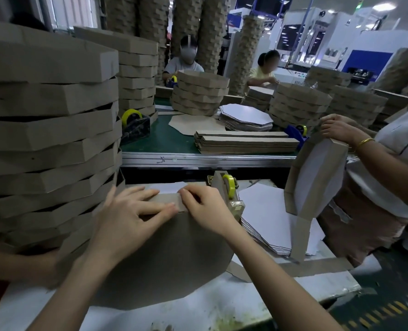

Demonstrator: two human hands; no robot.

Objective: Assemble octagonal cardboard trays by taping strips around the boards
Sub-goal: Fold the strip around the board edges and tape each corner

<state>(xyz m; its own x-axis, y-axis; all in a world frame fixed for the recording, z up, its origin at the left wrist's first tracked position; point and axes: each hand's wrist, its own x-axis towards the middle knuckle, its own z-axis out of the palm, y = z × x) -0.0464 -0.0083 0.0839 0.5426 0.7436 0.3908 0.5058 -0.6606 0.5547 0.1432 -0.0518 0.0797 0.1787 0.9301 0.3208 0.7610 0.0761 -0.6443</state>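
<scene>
Left hand (131,211) flat, fingers straight, pressing strip (166,199); right hand (205,209) curled, pinching strip atop board (164,259).

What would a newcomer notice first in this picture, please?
Dead centre, the left hand presses flat and the right hand holds a cardboard strip against the upper edge of a grey board. A tall stack of finished trays fills the left side, and a tape dispenser stands just behind the right hand.
</scene>
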